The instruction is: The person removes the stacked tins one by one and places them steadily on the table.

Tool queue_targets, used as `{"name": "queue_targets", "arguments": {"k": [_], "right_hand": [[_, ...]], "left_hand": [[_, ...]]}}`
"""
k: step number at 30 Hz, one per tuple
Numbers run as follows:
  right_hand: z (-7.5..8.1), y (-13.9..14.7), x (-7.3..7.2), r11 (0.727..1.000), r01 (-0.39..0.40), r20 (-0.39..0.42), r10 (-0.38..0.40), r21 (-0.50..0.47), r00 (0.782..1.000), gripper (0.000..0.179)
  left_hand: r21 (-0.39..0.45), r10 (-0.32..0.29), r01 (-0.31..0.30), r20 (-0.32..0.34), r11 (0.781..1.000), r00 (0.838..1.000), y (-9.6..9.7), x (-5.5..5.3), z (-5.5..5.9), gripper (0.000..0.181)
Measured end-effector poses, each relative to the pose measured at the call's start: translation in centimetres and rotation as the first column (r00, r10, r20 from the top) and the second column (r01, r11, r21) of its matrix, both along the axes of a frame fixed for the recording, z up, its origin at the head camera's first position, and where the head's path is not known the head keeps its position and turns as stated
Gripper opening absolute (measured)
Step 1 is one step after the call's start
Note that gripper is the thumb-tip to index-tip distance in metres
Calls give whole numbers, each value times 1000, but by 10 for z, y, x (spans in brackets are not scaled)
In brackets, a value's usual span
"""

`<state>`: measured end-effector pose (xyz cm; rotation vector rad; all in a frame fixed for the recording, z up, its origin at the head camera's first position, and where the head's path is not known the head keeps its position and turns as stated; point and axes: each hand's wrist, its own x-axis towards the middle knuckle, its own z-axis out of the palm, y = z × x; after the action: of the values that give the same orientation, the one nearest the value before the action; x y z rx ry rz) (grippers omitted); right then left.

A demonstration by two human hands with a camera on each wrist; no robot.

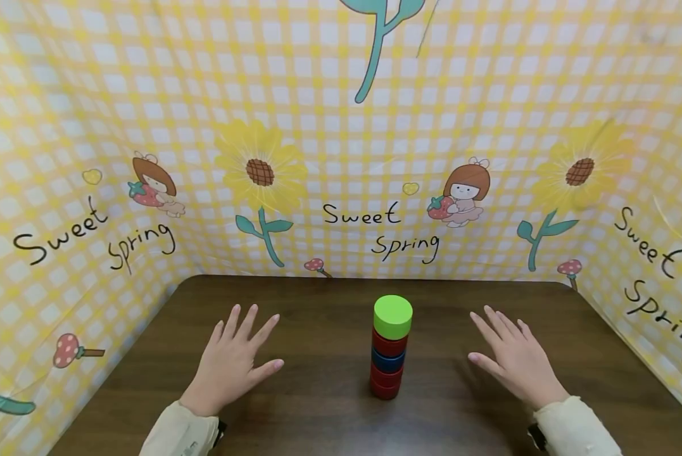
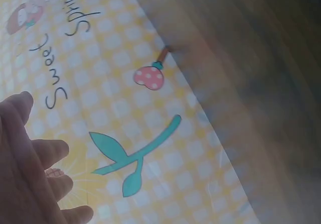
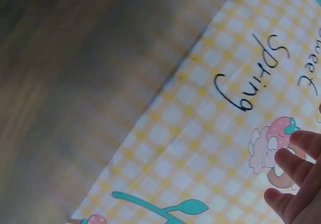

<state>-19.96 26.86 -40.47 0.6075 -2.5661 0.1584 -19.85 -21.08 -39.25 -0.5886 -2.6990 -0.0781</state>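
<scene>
A stack of round pieces stands upright on the brown table (image 1: 318, 329) in the head view. Its top is a bright green disc (image 1: 392, 316), wider than the rest. Under it come a red disc (image 1: 389, 345), a dark blue disc (image 1: 388, 361) and more red at the bottom (image 1: 385, 384). To the left of the stack my left hand (image 1: 232, 364) is spread, palm down, fingers straight, holding nothing. My right hand (image 1: 514, 361) mirrors it on the right, also spread and apart from the stack. Both wrist views show fingertips of the left hand (image 2: 30, 169) and right hand (image 3: 301, 179) only, without the stack.
A yellow checked cloth (image 1: 341, 139) printed with flowers and lettering hangs behind the table and along both sides. The table's back edge meets it. Pale sleeves (image 1: 183, 430) with dark bands at the wrists cover both forearms.
</scene>
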Motion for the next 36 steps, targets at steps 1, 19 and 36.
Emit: {"name": "queue_targets", "arguments": {"k": [1,19,36], "right_hand": [[1,-1,0,999,-16,-5,16,-32,1000,66],[10,-23,5,804,-117,101,215,-584,971,50],[26,-69,-1,536,-35,162,317,-843,934,52]], "left_hand": [[19,-3,3,10,1000,1000,1,0,0,74],[643,-244,-59,372,764,895,35,-7,13,75],[916,-431,14,176,402,885,115,-25,12,52]]}}
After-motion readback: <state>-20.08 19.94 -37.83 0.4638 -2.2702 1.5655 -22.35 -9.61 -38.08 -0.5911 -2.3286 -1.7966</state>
